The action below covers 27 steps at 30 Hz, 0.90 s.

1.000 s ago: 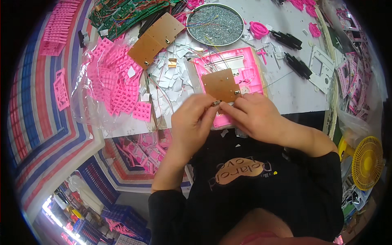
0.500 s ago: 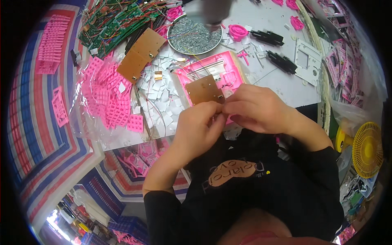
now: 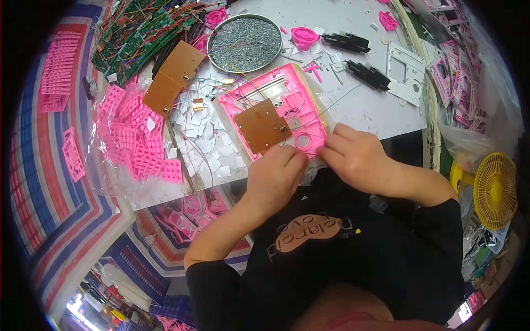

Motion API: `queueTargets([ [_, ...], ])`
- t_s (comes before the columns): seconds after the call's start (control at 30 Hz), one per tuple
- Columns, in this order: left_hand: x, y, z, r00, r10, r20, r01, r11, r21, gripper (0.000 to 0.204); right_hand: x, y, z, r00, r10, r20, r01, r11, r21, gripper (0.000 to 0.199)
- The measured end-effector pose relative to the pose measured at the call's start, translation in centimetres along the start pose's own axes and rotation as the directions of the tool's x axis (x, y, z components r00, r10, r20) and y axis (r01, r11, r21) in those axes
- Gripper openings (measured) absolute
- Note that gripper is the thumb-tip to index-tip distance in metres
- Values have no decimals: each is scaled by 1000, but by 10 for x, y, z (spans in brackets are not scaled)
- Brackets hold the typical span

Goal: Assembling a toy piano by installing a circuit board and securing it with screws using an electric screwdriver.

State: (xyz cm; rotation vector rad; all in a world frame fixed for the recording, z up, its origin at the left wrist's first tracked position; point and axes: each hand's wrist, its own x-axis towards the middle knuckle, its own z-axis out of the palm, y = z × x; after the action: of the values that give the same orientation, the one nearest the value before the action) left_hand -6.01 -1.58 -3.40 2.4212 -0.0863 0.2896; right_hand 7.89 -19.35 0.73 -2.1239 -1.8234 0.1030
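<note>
In front of me lies a pink plastic housing [image 3: 310, 107], tilted on the table, with thin wires and a metal strip inside it. A brown circuit board [image 3: 262, 127] rests over its left part, and a round speaker-like part [image 3: 303, 142] sits at its near right corner. My left hand [image 3: 276, 174] is closed at the housing's near edge, just below the board; what its fingers pinch is hidden. My right hand [image 3: 353, 157] has bent fingers closed on the housing's near right corner, close to a thin wire.
A round dish of small screws [image 3: 245, 44] stands behind the housing. More brown boards [image 3: 174, 77], white foam pieces [image 3: 207, 132] and pink button pieces [image 3: 135, 127] lie left. Black parts [image 3: 367, 75] and a white frame [image 3: 406, 71] lie right. A yellow fan [image 3: 495, 190] stands beyond.
My hands, pinched together over the housing's near side before, have drawn apart, uncovering the round part. A blurred dark object over the screw dish has gone from view. The whole view has shifted slightly.
</note>
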Motion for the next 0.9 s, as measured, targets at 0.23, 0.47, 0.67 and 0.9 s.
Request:
queueTargets([
  [0.23, 0, -3, -4, 1000, -4, 17, 5, 999, -42, 12, 11, 24, 2, 982, -131, 134, 108, 980, 166, 10],
  [0.47, -1, -8, -5, 998, 57, 34, -56, 998, -10, 23, -1, 29, 25, 988, -80, -132, 114, 953, 279, 21],
  [0.67, -4, -8, -4, 982, 163, 91, -171, 981, 91, 45, -26, 26, 29, 984, -43, -173, 64, 991, 118, 46],
  [0.9, 0, -8, -7, 961, 182, 209, -210, 970, 124, 48, -41, 14, 11, 985, 21, 172, -15, 999, -32, 54],
])
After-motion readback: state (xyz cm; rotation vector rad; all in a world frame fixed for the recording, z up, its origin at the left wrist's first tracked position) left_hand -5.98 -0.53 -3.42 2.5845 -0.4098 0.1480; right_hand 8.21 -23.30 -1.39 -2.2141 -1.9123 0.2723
